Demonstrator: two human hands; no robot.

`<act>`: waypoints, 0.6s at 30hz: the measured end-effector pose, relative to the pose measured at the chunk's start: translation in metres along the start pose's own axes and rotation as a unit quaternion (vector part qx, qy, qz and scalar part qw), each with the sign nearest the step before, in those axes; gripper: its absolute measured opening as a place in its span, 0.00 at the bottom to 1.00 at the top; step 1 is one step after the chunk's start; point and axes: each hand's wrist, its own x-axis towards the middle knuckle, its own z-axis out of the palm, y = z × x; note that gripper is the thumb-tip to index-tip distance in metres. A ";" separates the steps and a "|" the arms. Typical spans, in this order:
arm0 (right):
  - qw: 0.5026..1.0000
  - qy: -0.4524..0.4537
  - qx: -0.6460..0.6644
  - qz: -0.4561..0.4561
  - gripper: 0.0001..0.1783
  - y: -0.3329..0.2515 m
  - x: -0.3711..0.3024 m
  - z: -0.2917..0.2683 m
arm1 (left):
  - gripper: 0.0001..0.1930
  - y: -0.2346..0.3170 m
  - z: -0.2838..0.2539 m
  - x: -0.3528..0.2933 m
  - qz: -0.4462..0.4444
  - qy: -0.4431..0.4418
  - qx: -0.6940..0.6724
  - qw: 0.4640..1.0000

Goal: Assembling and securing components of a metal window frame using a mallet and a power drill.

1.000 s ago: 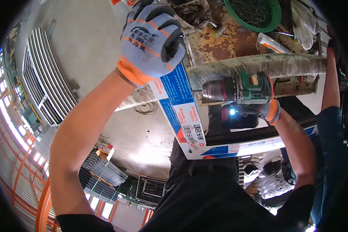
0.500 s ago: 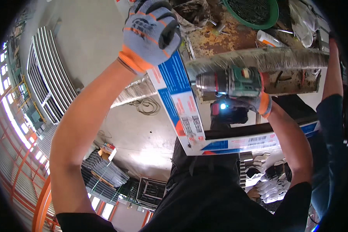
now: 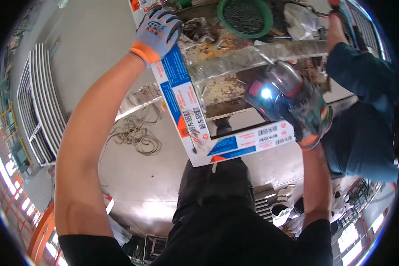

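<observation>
Resting against the person's dark trousers (image 3: 217,186), the corner of a film-wrapped frame (image 3: 181,102) lies nearest, its long bar running outward. Grasping a drill (image 3: 306,95) by its handle, the gloved right hand (image 3: 298,126) sits near the short bar's end; the drill's lamp is lit. Farther out, the gloved left hand (image 3: 158,33) is curled firmly around the long bar. Beyond the frame, a plastic-wrapped beam (image 3: 226,64) crosses the rusty table (image 3: 226,91), where a green basin (image 3: 267,27) holds many thin, dark metal pieces (image 3: 241,18). Beside it is a crumpled plastic bag (image 3: 300,22), contents unclear. Half a second ago the drill was level, bit at the long bar; now it has swung right, bit pointing outward, apart from the frame.
</observation>
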 end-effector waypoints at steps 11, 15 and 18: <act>0.935 0.030 -0.351 -0.037 0.11 -0.058 -0.166 -0.044 | 0.18 0.114 -0.044 -0.033 -0.155 0.089 -0.012 0.984; 0.553 0.201 -0.747 -0.308 0.19 -0.072 -0.211 -0.005 | 0.17 0.218 -0.089 -0.094 -0.167 0.092 -0.211 0.959; 0.849 -0.017 -0.505 -0.153 0.23 -0.081 -0.242 0.016 | 0.13 0.258 -0.142 -0.115 -0.257 -0.020 -0.368 0.893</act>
